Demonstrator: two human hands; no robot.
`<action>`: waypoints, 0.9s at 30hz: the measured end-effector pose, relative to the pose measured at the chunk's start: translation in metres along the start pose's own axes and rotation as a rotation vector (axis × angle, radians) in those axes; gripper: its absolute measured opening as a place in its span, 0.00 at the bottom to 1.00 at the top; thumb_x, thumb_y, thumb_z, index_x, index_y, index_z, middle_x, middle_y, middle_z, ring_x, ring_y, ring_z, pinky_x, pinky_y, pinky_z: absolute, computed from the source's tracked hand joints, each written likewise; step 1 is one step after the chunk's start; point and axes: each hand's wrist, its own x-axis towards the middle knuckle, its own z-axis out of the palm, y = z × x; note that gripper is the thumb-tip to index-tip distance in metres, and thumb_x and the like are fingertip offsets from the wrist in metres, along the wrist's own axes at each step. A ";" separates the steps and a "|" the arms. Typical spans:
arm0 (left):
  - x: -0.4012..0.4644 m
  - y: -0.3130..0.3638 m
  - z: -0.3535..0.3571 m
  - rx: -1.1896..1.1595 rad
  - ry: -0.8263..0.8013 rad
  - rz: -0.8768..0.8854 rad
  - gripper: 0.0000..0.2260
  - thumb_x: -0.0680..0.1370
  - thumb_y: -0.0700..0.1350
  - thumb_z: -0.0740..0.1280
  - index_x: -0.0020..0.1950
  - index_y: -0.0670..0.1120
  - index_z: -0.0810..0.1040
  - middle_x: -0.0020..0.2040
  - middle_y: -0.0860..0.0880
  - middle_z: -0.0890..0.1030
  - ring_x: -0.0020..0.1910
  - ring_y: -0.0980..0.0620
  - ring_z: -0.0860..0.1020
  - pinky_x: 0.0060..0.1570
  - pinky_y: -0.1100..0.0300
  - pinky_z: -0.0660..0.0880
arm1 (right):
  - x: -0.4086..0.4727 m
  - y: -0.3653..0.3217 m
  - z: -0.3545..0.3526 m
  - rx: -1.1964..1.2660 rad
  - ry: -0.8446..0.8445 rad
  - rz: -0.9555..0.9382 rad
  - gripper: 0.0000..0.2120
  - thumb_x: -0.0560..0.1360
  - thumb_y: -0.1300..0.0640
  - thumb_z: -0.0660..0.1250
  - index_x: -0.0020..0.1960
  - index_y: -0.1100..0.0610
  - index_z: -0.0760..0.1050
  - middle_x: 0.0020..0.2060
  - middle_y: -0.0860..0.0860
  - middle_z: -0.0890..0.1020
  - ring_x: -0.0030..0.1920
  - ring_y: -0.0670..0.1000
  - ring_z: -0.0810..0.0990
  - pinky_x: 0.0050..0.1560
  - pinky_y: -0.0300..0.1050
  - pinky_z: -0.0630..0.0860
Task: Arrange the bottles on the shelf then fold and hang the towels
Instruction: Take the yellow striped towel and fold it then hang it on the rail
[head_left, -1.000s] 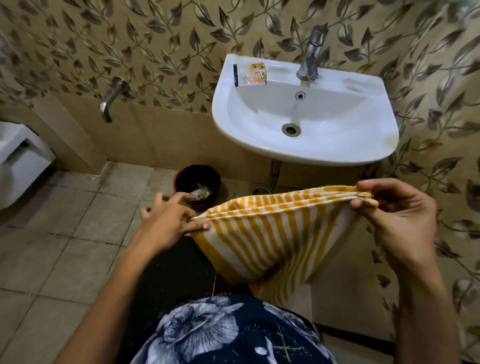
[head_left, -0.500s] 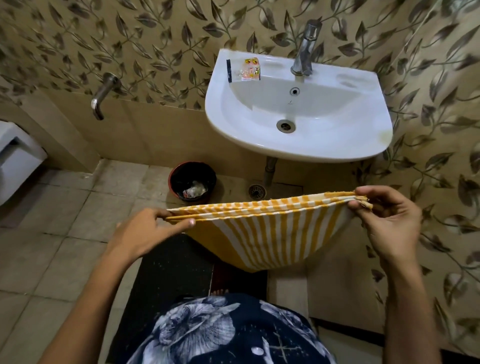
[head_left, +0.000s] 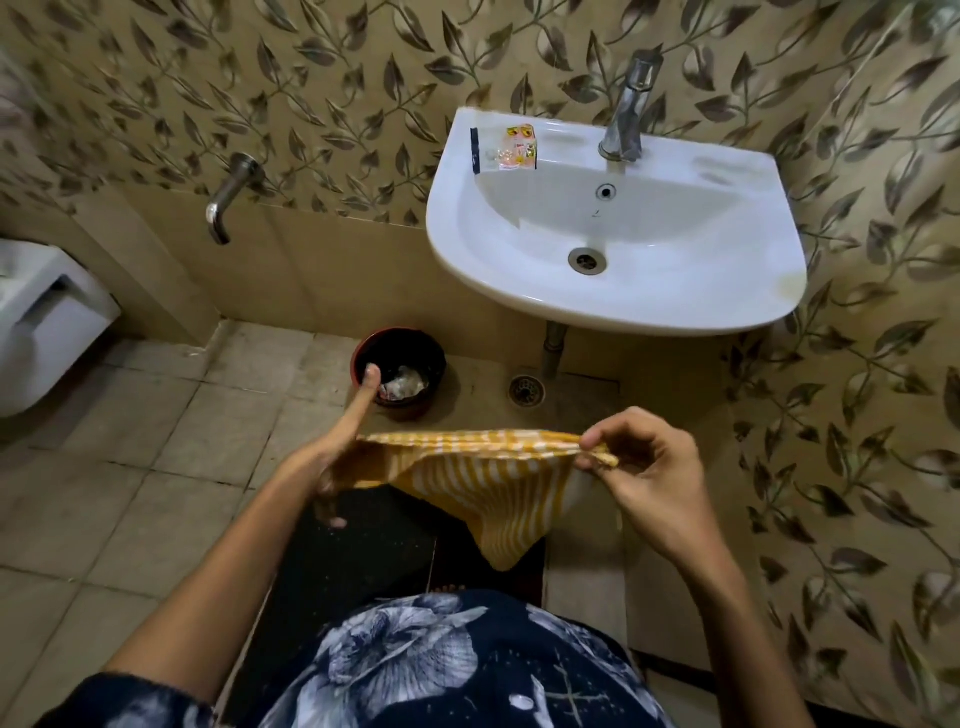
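A yellow-and-white striped towel (head_left: 483, 483) hangs folded between my two hands in front of my body, its lower part drooping to a point. My right hand (head_left: 644, 467) pinches the towel's right corner between thumb and fingers. My left hand (head_left: 332, 457) holds the towel's left end, with its thumb stretched up and forward and its fingers curled under the cloth. No bottles or shelf are in view.
A white wall sink (head_left: 623, 291) with a tap (head_left: 626, 109) and a small sachet (head_left: 517, 148) is ahead. Below it stand a dark bin (head_left: 400, 371), a floor drain (head_left: 526, 389) and a dark mat (head_left: 353, 561). A wall spout (head_left: 228, 200) and a white toilet (head_left: 47, 322) are left.
The towel now hangs lower and narrower between my hands. My left hand has turned so its thumb points forward while its fingers wrap the left end. The view has tilted down.
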 end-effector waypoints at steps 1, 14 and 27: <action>0.000 -0.004 -0.005 0.055 -0.018 -0.006 0.55 0.58 0.77 0.55 0.78 0.50 0.47 0.77 0.36 0.51 0.72 0.29 0.56 0.62 0.29 0.61 | -0.002 0.003 0.001 -0.004 -0.018 0.010 0.12 0.65 0.70 0.75 0.38 0.54 0.80 0.37 0.48 0.81 0.40 0.44 0.80 0.40 0.31 0.75; 0.063 -0.054 0.009 0.481 0.076 0.173 0.39 0.73 0.71 0.51 0.76 0.48 0.57 0.78 0.44 0.56 0.76 0.42 0.56 0.75 0.46 0.50 | 0.006 -0.006 0.015 -0.074 -0.190 -0.014 0.14 0.65 0.73 0.73 0.38 0.54 0.81 0.37 0.46 0.80 0.41 0.45 0.81 0.41 0.41 0.79; 0.008 -0.017 0.021 -0.297 -1.257 -0.115 0.69 0.47 0.84 0.35 0.71 0.40 0.68 0.71 0.34 0.66 0.70 0.37 0.67 0.67 0.38 0.56 | -0.018 -0.014 0.049 -0.027 -0.217 -0.050 0.13 0.68 0.70 0.69 0.43 0.53 0.85 0.43 0.44 0.77 0.48 0.43 0.78 0.47 0.30 0.72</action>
